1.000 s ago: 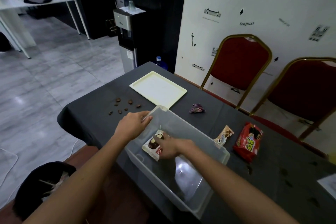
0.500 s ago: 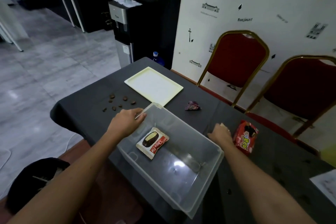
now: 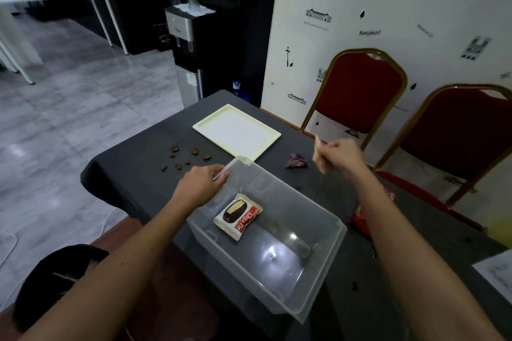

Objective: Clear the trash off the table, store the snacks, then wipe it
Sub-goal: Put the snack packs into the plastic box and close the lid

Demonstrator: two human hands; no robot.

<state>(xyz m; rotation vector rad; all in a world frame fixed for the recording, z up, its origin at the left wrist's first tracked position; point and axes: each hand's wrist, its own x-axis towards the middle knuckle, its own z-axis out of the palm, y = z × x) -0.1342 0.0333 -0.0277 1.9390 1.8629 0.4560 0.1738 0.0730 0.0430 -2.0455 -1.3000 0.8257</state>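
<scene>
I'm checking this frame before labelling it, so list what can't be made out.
- Head view: small packet in the right hand, motion-blurred, print unreadable.
- Red snack bag, mostly hidden by the right forearm.
- Purple wrapper, too small to read.
- Paper sheet, cut off by the right edge.

Single head view; looks forward and down, close over table (image 3: 133, 183).

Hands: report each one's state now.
Left hand: closed on the rim of the clear plastic bin.
Right hand: closed, holding a small tan snack packet.
</scene>
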